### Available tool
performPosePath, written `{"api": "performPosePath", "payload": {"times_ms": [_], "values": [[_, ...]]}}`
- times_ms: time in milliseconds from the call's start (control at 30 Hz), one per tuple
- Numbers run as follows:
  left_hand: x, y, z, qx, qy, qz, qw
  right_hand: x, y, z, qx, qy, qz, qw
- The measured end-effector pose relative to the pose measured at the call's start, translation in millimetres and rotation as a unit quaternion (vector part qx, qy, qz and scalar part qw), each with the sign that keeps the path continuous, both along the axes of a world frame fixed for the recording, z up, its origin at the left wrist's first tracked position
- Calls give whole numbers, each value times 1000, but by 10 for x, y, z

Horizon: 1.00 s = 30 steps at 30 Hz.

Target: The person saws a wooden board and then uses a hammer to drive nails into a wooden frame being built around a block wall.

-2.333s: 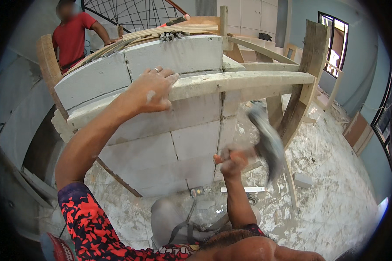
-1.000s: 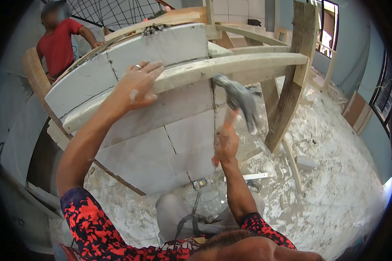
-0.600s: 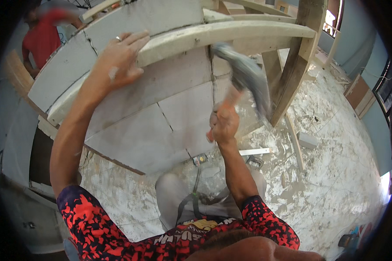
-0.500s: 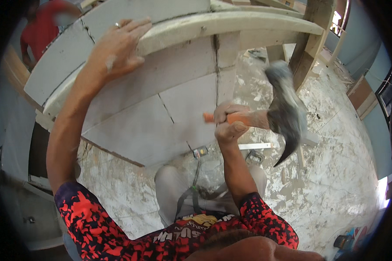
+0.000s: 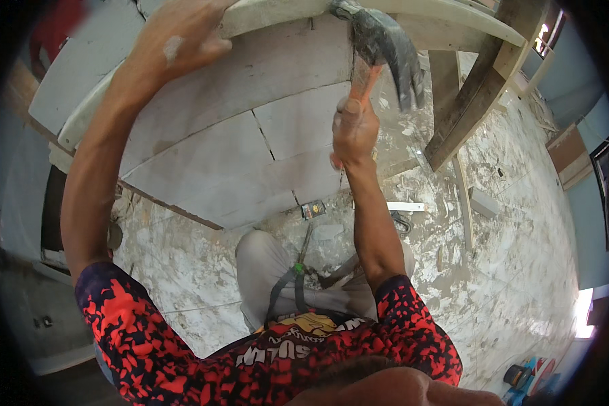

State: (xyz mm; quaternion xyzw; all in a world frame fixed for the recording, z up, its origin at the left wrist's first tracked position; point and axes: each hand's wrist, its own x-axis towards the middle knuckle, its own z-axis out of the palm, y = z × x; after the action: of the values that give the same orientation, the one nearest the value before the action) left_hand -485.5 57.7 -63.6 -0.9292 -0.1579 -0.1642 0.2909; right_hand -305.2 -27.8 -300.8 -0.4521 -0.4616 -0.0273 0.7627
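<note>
My right hand (image 5: pixel 356 135) is wrapped round the orange handle of a claw hammer (image 5: pixel 384 49). The hammer's striking face is at the curved pale wooden strip (image 5: pixel 284 15), and its claw points down to the right. My left hand (image 5: pixel 183 40) grips that strip further left, thumb on the front and fingers over the top; the fingertips are partly cut off by the picture's upper edge. Behind and below the strip stands a wall of pale blocks (image 5: pixel 230 135) with dark joints.
A wooden post (image 5: pixel 477 101) stands at the strip's right end. On the dusty, blotched floor (image 5: pixel 521 223) lie a small packet (image 5: pixel 312 210), a white bar (image 5: pixel 407 206) and a wooden batten (image 5: pixel 464 203). Power tools (image 5: pixel 531 375) sit at the lower right. A person in red (image 5: pixel 54 27) is at the upper left.
The hammer has swung up and left from beside the strip onto it, its handle turning from level to upright. The left hand keeps its hold; the whole view has tilted slightly.
</note>
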Motion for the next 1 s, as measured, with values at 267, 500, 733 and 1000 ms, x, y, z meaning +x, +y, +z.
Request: {"api": "performPosePath", "payload": {"times_ms": [267, 500, 733, 1000], "values": [[8, 72, 20, 1, -21, -36, 999, 56, 20, -13, 88, -117, -81, 986], [-11, 138, -21, 33, -34, -23, 999, 43, -75, -119, 155, -99, -6, 983], [-38, 149, -60, 22, -34, -23, 999, -46, -73, 105, 28, 10, 32, 999], [-31, 201, -83, 66, -25, 7, 997, 55, 24, 123, -46, -59, -61, 995]]}}
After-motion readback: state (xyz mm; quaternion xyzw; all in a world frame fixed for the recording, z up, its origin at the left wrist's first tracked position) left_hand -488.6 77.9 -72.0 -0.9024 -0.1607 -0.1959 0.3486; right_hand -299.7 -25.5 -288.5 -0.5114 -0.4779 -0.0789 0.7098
